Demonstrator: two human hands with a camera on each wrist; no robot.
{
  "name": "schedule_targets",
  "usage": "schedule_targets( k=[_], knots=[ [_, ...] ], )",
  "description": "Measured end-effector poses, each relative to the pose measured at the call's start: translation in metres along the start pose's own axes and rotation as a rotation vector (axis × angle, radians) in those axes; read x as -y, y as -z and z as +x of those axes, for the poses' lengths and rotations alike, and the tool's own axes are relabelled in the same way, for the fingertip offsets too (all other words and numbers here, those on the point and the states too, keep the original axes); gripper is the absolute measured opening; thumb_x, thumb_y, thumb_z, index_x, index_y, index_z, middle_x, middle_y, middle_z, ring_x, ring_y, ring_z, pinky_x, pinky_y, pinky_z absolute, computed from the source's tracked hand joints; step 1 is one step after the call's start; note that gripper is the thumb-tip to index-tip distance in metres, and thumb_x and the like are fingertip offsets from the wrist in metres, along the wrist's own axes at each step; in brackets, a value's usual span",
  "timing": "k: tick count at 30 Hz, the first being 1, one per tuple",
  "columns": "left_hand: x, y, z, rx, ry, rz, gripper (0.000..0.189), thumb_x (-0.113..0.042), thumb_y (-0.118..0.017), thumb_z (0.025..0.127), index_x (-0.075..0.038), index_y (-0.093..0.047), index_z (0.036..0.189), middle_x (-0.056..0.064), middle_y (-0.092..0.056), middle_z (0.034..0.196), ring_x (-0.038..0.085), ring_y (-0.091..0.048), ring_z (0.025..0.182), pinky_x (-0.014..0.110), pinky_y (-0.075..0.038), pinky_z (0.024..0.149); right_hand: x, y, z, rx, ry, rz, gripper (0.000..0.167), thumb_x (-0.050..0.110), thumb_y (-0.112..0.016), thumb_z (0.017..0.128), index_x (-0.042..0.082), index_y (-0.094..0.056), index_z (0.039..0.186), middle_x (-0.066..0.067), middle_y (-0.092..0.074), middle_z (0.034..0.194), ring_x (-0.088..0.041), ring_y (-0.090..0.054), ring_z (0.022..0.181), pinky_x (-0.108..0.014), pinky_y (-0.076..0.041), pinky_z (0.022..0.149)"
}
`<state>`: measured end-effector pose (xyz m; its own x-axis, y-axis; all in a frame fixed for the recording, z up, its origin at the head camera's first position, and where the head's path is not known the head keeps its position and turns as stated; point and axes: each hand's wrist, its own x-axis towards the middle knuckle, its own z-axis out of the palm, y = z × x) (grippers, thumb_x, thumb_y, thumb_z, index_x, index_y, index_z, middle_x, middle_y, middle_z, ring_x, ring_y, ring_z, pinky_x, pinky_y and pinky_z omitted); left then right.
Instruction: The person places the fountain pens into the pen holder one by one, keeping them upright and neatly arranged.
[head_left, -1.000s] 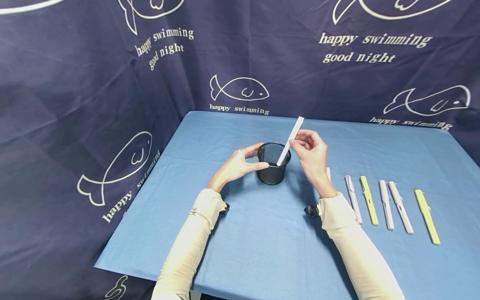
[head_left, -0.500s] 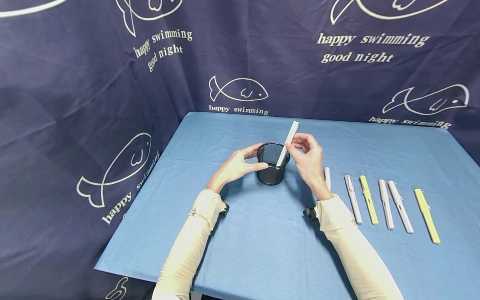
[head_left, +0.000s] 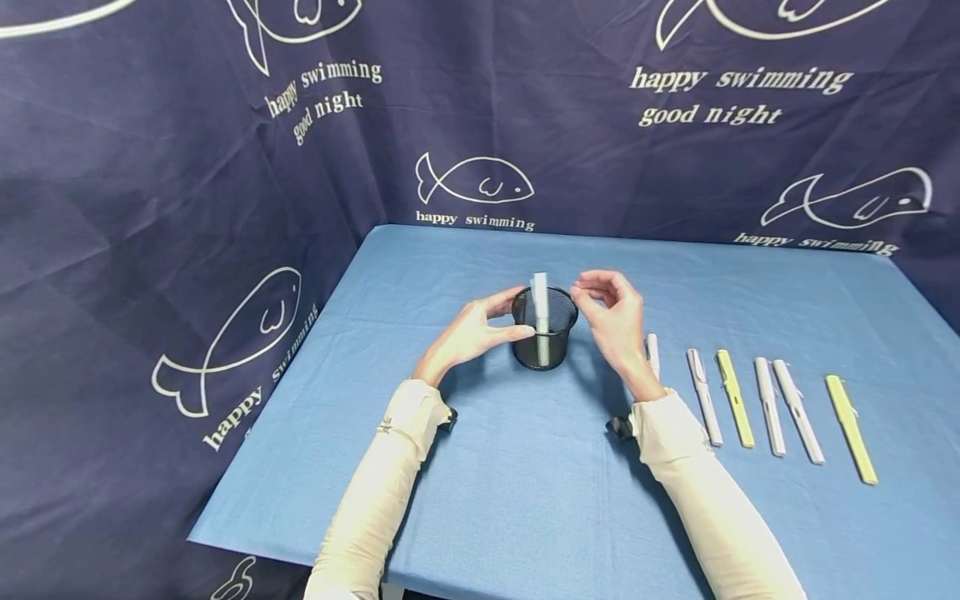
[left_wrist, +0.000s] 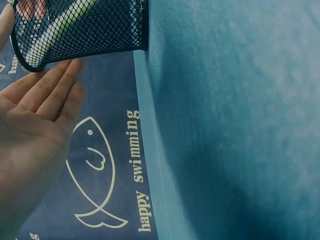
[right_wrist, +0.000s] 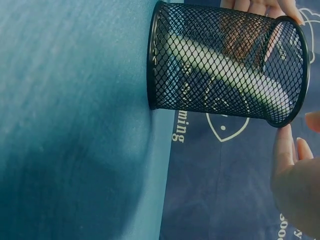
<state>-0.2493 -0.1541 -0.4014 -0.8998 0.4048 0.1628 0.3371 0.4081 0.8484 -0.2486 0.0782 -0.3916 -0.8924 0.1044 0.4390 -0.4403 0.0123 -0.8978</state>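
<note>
On the bench (head_left: 480, 500), the left hand's grip (head_left: 476, 329) holds the cup (head_left: 561, 343), likely steady for the pen (head_left: 541, 292); the empty right hand (head_left: 617, 317) touches the rim (right_wrist: 306, 70).

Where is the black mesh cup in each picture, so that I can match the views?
Head: the mesh cup is near the centre, on the blue cloth.
Left wrist: mesh cup at top left, partly cut off.
Right wrist: mesh cup at upper right, appearing sideways.
Shared landmark: the pale pen inside the mesh cup.
</note>
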Motion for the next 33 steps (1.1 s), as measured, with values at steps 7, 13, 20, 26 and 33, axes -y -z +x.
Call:
schedule_targets(
  k=[7, 13, 20, 26, 33],
  knots=[
    [-0.001, -0.001, -0.001, 0.003, -0.01, -0.01, 0.071, -0.04, -0.079, 0.092, -0.018, -0.052, 0.154, 0.004, -0.066, 0.137, 0.017, -0.056, 0.131, 0.041, -0.042, 0.112, 0.001, 0.004, -0.001, -0.008, -0.053, -0.009, 0.026, -0.005, -0.071, 0.094, -0.016, -0.063, 0.116, -0.014, -0.069, 0.103, -0.006, -0.067, 0.088, -0.018, -0.055, 0.082],
    [-0.002, -0.002, 0.0, 0.003, 0.01, -0.008, 0.074, -0.039, -0.079, 0.093, -0.017, -0.049, 0.156, 0.009, -0.065, 0.139, 0.02, -0.056, 0.133, 0.039, -0.041, 0.114, 0.003, 0.007, 0.0, -0.018, -0.104, 0.05, 0.025, -0.005, -0.07, 0.095, -0.016, -0.063, 0.116, 0.002, -0.07, 0.094, -0.009, -0.069, 0.081, -0.021, -0.058, 0.082],
    [-0.002, -0.003, 0.001, 0.008, 0.004, -0.009, 0.073, -0.036, -0.079, 0.093, -0.015, -0.048, 0.156, 0.01, -0.065, 0.138, 0.021, -0.056, 0.133, 0.04, -0.041, 0.114, 0.004, 0.02, 0.001, -0.051, -0.127, 0.239, 0.03, -0.009, -0.07, 0.094, -0.023, -0.059, 0.118, -0.01, -0.072, 0.092, -0.015, -0.073, 0.08, -0.029, -0.061, 0.082],
    [-0.001, -0.004, 0.002, 0.019, 0.003, -0.017, 0.075, -0.035, -0.079, 0.093, -0.013, -0.047, 0.157, 0.012, -0.064, 0.139, 0.023, -0.056, 0.134, 0.042, -0.04, 0.114, 0.008, 0.044, 0.001, -0.095, -0.092, 0.281, 0.026, -0.013, -0.067, 0.093, -0.025, -0.058, 0.115, -0.008, -0.072, 0.088, -0.017, -0.074, 0.08, -0.03, -0.061, 0.078],
    [-0.002, -0.003, 0.001, 0.007, 0.01, -0.026, 0.074, -0.034, -0.079, 0.093, -0.015, -0.047, 0.157, 0.011, -0.064, 0.14, 0.025, -0.056, 0.134, 0.044, -0.04, 0.114, 0.016, 0.074, 0.0, -0.132, -0.111, 0.316, 0.022, -0.01, -0.069, 0.094, -0.021, -0.062, 0.112, -0.01, -0.072, 0.088, -0.019, -0.075, 0.081, -0.03, -0.062, 0.078]
  ],
)
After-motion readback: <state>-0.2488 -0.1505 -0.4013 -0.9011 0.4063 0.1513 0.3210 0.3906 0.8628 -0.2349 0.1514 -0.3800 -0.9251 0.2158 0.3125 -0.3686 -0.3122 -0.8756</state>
